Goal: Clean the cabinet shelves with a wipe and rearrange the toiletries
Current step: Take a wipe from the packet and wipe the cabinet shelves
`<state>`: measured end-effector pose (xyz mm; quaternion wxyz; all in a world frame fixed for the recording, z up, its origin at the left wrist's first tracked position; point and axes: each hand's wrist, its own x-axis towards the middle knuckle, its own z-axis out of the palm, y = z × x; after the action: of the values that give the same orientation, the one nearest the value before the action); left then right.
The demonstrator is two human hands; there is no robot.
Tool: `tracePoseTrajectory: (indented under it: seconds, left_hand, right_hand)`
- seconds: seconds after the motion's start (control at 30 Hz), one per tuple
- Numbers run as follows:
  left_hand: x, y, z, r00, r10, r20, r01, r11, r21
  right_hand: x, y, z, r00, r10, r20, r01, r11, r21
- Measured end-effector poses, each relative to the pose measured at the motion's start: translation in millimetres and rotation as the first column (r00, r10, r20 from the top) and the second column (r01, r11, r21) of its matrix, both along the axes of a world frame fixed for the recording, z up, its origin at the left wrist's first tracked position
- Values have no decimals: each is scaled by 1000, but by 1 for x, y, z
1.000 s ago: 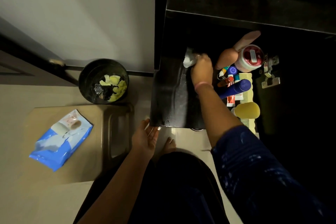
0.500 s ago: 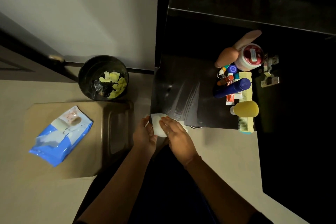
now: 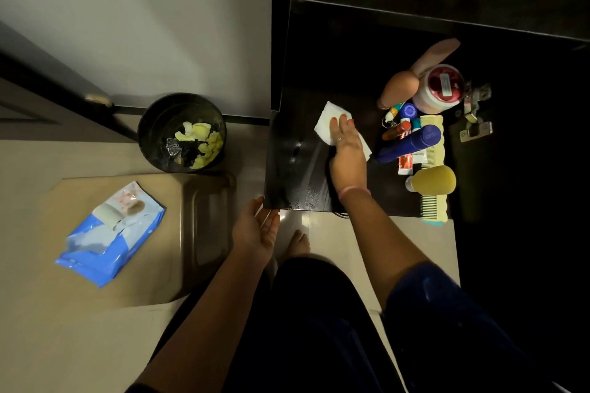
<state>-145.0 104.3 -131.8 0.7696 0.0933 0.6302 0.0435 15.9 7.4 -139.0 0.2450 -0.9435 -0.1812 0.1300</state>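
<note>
A white wipe (image 3: pixel 329 120) lies spread on the dark cabinet shelf (image 3: pixel 293 169), whose left half shines wet. My right hand (image 3: pixel 346 150) presses flat on the wipe with straight fingers. My left hand (image 3: pixel 255 230) hangs relaxed and empty at the shelf's front left corner. Toiletries crowd the right side of the shelf: a blue bottle (image 3: pixel 410 143), a red-lidded jar (image 3: pixel 442 88), a tan brush (image 3: pixel 415 73), a yellow bottle (image 3: pixel 434 180), a yellow comb (image 3: pixel 432 169) and small tubes (image 3: pixel 400 124).
A dark bin (image 3: pixel 182 132) with yellow scraps stands on the floor left of the cabinet. A blue wipes pack (image 3: pixel 111 233) lies on a beige stool (image 3: pixel 204 226). A metal hinge (image 3: pixel 475 118) sits right of the toiletries. My foot (image 3: pixel 298 244) shows below the shelf.
My right hand brought the wipe from the shelf's back to its front edge, where both hands held it, then back onto the shelf, now unfolded and pressed flat. My left hand let go.
</note>
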Motion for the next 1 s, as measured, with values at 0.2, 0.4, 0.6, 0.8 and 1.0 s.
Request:
tracePoseTrajectory:
  seconds: [0.2,0.4,0.6,0.8,1.0]
  left_hand:
    - [0,-2,2,1000,-8,18,8,1000,-1]
    - [-8,0,-3,996,-25,91,28,999,-29]
    - [-25,13,-6,957,-97,272,128,987,-97]
    - [-28,19,-6,936,-297,187,297,954,28]
    - [-23,-4,-8,913,-382,142,374,924,78]
  right_hand:
    - [-86,-58,-2,998,34,-49,-33,999,13]
    - [-123,-22,-8,989,-122,-88,125,992,26]
    - [-149,20,-11,895,440,-74,-439,898,32]
    - [-132,-65,5,993,116,-1,-115,983,145]
    - [-106,-120,6,881,-470,42,458,874,162]
